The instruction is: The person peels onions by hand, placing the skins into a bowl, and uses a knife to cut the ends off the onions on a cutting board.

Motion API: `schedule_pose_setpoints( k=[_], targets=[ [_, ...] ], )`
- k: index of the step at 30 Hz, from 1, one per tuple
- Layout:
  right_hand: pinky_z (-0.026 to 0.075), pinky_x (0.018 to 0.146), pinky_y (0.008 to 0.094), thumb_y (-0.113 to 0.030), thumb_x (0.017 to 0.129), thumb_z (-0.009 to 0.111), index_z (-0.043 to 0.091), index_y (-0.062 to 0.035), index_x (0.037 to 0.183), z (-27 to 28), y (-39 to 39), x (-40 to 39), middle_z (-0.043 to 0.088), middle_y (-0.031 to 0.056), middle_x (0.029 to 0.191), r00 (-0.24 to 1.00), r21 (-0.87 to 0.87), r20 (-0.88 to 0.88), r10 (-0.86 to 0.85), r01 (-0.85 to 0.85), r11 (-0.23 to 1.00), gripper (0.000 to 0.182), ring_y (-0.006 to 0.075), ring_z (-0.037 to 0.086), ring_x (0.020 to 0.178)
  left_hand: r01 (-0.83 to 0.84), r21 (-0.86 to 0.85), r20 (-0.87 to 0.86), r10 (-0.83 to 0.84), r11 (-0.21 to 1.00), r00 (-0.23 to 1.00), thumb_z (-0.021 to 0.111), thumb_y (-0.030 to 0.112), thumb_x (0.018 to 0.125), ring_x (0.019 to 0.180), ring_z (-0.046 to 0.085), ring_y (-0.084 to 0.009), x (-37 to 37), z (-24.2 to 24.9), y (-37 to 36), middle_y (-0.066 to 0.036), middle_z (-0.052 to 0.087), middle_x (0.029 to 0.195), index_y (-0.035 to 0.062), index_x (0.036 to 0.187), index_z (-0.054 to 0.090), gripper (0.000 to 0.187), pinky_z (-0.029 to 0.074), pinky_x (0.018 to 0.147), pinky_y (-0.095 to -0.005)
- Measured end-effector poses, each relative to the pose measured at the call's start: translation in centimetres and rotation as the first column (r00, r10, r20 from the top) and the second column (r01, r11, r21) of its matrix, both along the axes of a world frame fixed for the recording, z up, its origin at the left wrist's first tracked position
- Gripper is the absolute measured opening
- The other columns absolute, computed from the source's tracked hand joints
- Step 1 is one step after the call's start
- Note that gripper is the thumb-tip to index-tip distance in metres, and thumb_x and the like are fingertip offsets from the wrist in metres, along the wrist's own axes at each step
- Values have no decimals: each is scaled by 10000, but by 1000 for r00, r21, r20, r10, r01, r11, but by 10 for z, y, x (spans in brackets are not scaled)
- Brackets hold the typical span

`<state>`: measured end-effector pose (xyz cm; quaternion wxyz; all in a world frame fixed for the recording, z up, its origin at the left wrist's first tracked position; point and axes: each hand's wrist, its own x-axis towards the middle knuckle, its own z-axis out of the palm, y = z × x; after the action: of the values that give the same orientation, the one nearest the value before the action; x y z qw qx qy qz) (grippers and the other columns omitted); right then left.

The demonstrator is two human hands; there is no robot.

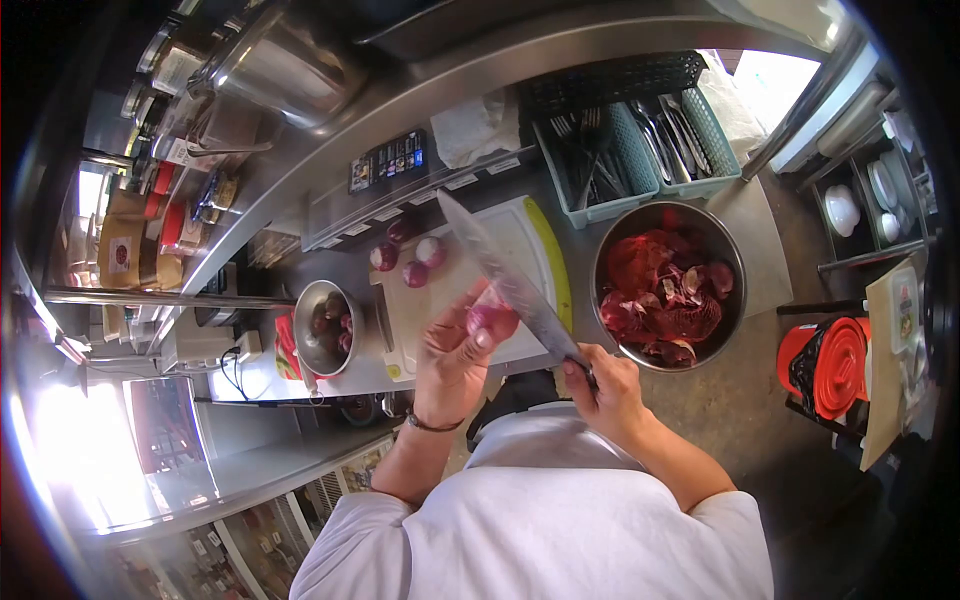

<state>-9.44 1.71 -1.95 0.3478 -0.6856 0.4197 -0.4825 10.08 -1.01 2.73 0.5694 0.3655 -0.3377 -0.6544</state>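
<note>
My left hand (453,352) is closed around a red onion (492,318), held up over the front of the white cutting board (500,222) with its lime-green edge. In my right hand (603,385) is the handle of a large kitchen knife (510,285). Its broad blade slants up and to the left, passing just beside the onion; whether it touches cannot be told. Several red onions (415,273) lie at the board's far left corner, some with pale cut ends. A steel bowl (740,300) on the right is full of red onion skins (665,290).
A smaller steel bowl (303,312) with onions stands left of the board. Blue-green cutlery baskets (648,172) sit behind the board. Overhead runs a metal shelf (420,85) with a large pot (290,70). A red lidded bin (838,368) stands at the right.
</note>
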Motion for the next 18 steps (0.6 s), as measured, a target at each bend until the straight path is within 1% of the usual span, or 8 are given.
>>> schedule_pose_setpoints(
  k=[2,7,9,13,14,15,17,18],
  targets=[
    [467,483,354,7,814,641,577,4,984,5,-2,2,608,127,680,1000,-8,-1,-7,7,1000,181,273,609,539,30,47,-5,-30,998,1000,680,178,850,1194,544,-301,-3,-1,3,-222,526,1298,-49,1302,476,545,417,1049,-416],
    [455,462,350,10,818,641,568,5,956,13,-8,9,600,115,678,999,-45,40,-31,32,998,157,263,602,533,23,40,-53,-21,999,998,674,170,854,1180,553,-308,-6,-2,5,-222,528,1293,-41,1315,468,547,413,1051,-423],
    [457,456,351,3,822,642,556,0,926,24,-12,7,603,108,683,999,-104,-21,-44,42,994,135,259,601,526,11,31,-49,-10,999,999,674,165,853,1176,555,-313,-6,-1,6,-222,527,1294,-38,1320,464,551,415,1049,-422],
    [459,450,355,-10,829,640,547,-9,905,33,-11,2,605,94,682,999,-91,-51,-20,15,996,120,254,604,523,30,-21,86,-28,999,996,726,158,811,1134,582,-315,2,7,6,-228,548,1265,-44,1314,474,598,429,1028,-412],
    [461,450,356,-16,834,634,548,-14,907,36,-10,0,609,87,682,998,-54,-61,7,-11,998,113,251,606,525,38,-33,133,-33,999,991,745,154,794,1116,594,-310,3,8,7,-230,556,1256,-48,1309,480,613,441,1014,-403],
    [463,450,357,-23,840,628,549,-19,909,38,-10,-1,612,81,681,997,-18,-71,34,-35,999,106,248,609,527,36,-32,132,-31,999,991,745,154,794,1116,594,-310,5,9,7,-230,556,1256,-48,1309,480,613,441,1014,-403],
    [459,449,361,-30,845,624,551,-25,912,38,-9,-1,605,80,671,996,-14,-78,41,-42,999,99,249,605,522,29,-27,221,-22,999,975,765,145,775,1082,613,-281,8,12,7,-228,575,1233,-62,1295,488,624,466,982,-385],
    [456,449,364,-38,850,620,554,-31,914,38,-10,-1,598,80,660,995,-12,-85,45,-46,999,92,249,602,518,28,-29,221,-21,999,975,765,145,775,1082,613,-281,9,13,7,-228,575,1233,-62,1295,488,624,466,982,-385]
  ],
)
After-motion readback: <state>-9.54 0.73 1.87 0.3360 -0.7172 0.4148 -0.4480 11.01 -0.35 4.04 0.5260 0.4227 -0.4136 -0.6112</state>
